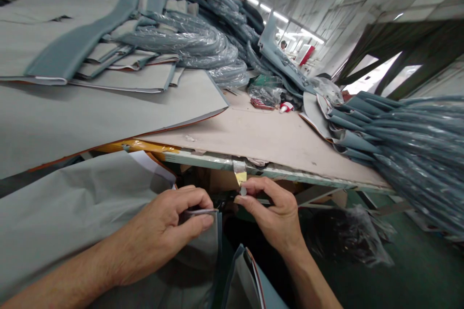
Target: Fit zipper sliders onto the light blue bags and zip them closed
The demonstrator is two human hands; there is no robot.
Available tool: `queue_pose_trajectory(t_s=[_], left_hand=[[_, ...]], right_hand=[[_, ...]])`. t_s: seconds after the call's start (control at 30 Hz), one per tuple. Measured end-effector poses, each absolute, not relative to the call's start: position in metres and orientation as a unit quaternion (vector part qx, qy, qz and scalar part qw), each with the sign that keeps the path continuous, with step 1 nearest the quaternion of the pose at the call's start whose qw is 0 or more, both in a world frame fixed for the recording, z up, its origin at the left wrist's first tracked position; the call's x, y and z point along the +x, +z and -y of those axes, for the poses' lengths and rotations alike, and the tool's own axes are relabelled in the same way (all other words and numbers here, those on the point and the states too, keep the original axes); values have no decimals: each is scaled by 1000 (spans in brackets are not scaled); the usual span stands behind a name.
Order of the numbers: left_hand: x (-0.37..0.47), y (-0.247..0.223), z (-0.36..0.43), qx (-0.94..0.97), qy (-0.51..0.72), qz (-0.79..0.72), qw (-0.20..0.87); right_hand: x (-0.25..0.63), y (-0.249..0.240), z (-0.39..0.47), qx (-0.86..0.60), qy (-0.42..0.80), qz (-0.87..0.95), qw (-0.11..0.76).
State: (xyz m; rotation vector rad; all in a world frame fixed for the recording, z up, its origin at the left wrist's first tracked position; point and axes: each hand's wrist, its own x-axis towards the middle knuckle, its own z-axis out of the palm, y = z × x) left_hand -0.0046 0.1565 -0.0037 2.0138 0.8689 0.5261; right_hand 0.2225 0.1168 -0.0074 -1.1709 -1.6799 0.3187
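My left hand (pixel 165 231) pinches the upper edge of a grey fabric piece (pixel 90 198) with a blue-grey border, between thumb and fingers. To its right, just below the table edge, my right hand (pixel 273 210) holds a small pale tab between thumb and index finger. That tab is at the lower end of a clear and yellow strip of tape (pixel 239 173) hanging from the table edge. The hands are a short distance apart. Another folded blue-grey piece (pixel 250 280) with a reddish-brown edge lies below them.
Large grey sheets (pixel 108 111) cover the left of the table (pixel 246 130). Plastic-wrapped blue-grey bundles (pixel 206 41) are piled behind, with more (pixel 420 140) at the right. A red-and-white bottle (pixel 286 107) lies near the back. A plastic bag (pixel 357 236) is on the floor.
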Motion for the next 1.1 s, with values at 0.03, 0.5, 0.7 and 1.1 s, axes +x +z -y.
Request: queue_pose_trajectory(t_s=[0.03,0.5,0.7,1.1], left_hand=[[-4,-6,-157,812,221,-342,417],[0,-11,-154,824,275,-292,401],[8,-3,-154,825,263,-275,418],[14,6,-157,833,244,-272,415]], right_hand=[[223,-8,-117,-487,147,690,514],[222,-2,-123,-504,90,711,483],[222,-6,-126,-533,123,679,490],[253,20,-3,-510,99,822,235]])
